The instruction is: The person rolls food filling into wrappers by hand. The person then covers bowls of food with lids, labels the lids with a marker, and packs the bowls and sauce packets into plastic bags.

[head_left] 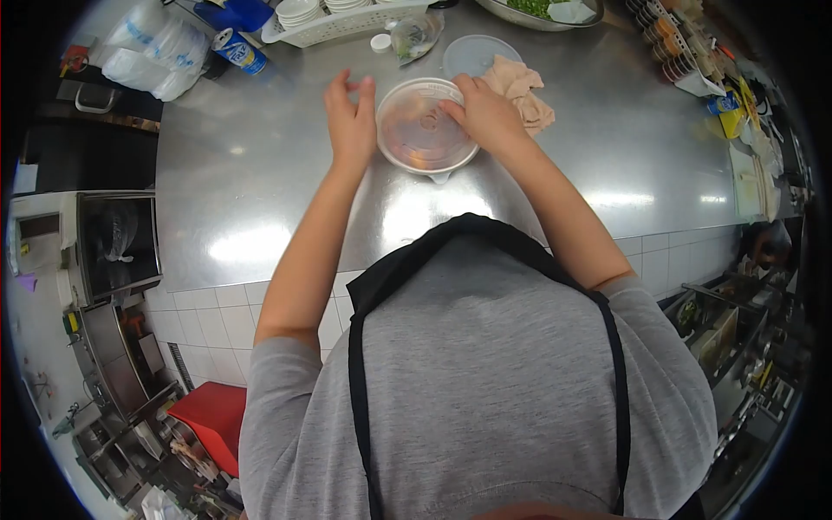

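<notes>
A round takeaway bowl (406,159) with a clear lid (425,121) sits on the steel table in front of me. Reddish-orange food shows blurrily through the lid, and a small tab sticks out at the near edge. My right hand (490,114) grips the bowl's right rim, thumb on top of the lid and fingers curled over the far edge. Just left of the bowl, my left hand (351,121) is raised with fingers apart and nothing in it. A crumpled beige cloth (523,91) lies beside my right hand, partly over a loose translucent lid (477,54).
A white basket (325,30) of stacked small dishes stands at the back, with a plastic bag (417,36) and white cap (380,42) before it. Further around are a blue can (239,52), wrapped packs (160,52), a bowl of chopped greens (555,19) and a rack (672,43).
</notes>
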`<action>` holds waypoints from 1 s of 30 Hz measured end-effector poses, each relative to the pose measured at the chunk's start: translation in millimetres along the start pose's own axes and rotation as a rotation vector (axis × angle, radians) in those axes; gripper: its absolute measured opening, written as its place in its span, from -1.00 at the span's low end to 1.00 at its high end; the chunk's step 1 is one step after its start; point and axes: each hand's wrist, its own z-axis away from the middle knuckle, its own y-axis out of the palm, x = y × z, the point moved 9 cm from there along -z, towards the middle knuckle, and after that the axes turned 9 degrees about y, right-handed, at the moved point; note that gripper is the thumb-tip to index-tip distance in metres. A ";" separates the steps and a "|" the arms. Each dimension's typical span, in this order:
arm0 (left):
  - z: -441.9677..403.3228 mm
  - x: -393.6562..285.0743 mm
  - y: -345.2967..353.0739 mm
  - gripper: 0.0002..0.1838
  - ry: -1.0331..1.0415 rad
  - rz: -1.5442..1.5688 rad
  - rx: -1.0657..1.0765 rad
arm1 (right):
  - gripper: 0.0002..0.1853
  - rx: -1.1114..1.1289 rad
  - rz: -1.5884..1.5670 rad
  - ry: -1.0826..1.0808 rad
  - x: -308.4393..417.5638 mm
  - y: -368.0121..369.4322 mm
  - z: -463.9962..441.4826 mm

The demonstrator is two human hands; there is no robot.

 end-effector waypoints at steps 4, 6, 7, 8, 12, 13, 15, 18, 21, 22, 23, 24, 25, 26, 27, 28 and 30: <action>68.9 12.8 11.6 -0.47 -0.078 0.128 -0.152 | -0.54 0.050 -0.054 0.057 -1.5 1.6 6.7; 85.1 4.4 21.4 -0.48 -0.132 0.308 -0.140 | -0.55 0.098 -0.050 0.055 1.7 6.2 7.5; 89.0 4.4 28.9 -0.49 -0.179 0.492 -0.124 | -0.54 0.124 -0.049 0.046 1.3 10.5 3.7; 87.9 11.1 27.5 -0.55 -0.189 0.442 -0.140 | -0.54 0.149 -0.046 0.039 0.3 14.9 -0.7; 66.6 23.8 15.7 -0.56 -0.276 0.391 -0.155 | -0.54 0.007 -0.211 -0.181 11.7 25.6 -15.4; 59.0 23.3 13.9 -0.56 -0.276 0.393 -0.153 | -0.56 0.014 -0.265 -0.162 10.1 30.5 -20.7; 52.1 34.9 20.5 -0.57 -0.409 0.576 -0.139 | -0.58 0.027 -0.319 -0.141 11.3 35.9 -27.9; 33.6 39.7 15.9 -0.62 -0.306 0.359 -0.102 | -0.66 -0.086 -0.368 -0.118 17.2 25.6 -33.4; 4.9 44.5 16.7 -0.66 -0.134 0.194 0.056 | -0.72 -0.016 -0.220 -0.065 18.5 26.0 -44.3; -0.5 43.8 20.7 -0.68 -0.051 0.120 0.144 | -0.73 -0.028 -0.197 -0.085 20.5 25.4 -47.2; -3.9 39.6 18.0 -0.68 -0.054 0.120 0.142 | -0.73 -0.039 -0.173 -0.105 22.8 25.0 -48.9; -9.6 35.3 20.5 -0.69 -0.057 0.098 0.207 | -0.73 -0.038 -0.172 -0.107 23.4 25.1 -50.9; -12.4 30.8 24.6 -0.70 -0.062 0.077 0.274 | -0.73 -0.026 -0.157 -0.108 23.0 26.6 -52.1; -16.4 39.7 26.6 -0.70 -0.064 0.079 0.276 | -0.73 -0.014 -0.142 -0.107 21.9 27.9 -52.5; -22.9 47.0 30.0 -0.69 -0.005 0.010 0.304 | -0.73 -0.014 -0.140 -0.103 22.2 27.1 -52.1; -26.1 54.1 34.4 -0.67 0.053 -0.059 0.332 | -0.73 -0.033 -0.170 -0.131 25.1 24.7 -50.5; -28.1 49.9 38.0 -0.65 -0.027 -0.051 0.404 | -0.73 -0.049 -0.198 -0.158 27.6 19.6 -50.6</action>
